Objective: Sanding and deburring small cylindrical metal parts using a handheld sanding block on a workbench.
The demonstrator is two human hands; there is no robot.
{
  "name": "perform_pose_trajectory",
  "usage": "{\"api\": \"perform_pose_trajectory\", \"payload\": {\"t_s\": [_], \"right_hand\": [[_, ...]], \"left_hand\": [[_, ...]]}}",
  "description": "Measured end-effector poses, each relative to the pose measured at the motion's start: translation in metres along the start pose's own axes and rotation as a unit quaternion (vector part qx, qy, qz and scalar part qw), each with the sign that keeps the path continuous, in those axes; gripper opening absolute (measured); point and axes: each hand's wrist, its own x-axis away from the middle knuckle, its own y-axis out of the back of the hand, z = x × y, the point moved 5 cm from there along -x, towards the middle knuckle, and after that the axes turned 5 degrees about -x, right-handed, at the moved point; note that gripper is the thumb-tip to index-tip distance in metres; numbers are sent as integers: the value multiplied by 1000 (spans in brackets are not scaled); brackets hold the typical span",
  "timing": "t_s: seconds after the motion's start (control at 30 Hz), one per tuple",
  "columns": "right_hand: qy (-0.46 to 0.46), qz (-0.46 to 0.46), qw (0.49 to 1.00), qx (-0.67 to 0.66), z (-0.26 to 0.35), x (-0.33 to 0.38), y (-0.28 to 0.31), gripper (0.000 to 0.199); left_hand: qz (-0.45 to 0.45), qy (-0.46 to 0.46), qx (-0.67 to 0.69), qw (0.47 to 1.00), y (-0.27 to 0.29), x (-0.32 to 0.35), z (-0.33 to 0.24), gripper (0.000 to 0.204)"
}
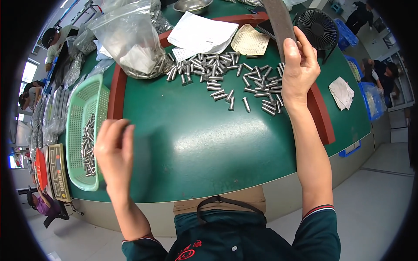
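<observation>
Left hand (114,150) (empty) beside one basket (82,130).

A factory assembly floor is shown: loose metal pins (226,78) are heaped toward the far edge of a green worktable (196,143), a green plastic basket (85,130) sits at its left edge, and other seated workers (54,41) are seen at neighbouring benches.
</observation>
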Motion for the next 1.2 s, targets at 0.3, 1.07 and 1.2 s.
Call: {"api": "perform_pose_trajectory", "payload": {"t_s": [0.3,1.07,1.2], "right_hand": [[3,15,1000,0,4,5,-7,55],[116,29,990,70,5,7,-8,47],[85,17,996,18,14,5,-12,53]], "left_hand": [[130,-239,64,960,-68,-13,-109,16],[145,-159,61,975,-124,-29,-116,29],[106,-162,47,980,-117,-28,-111,20]]}}
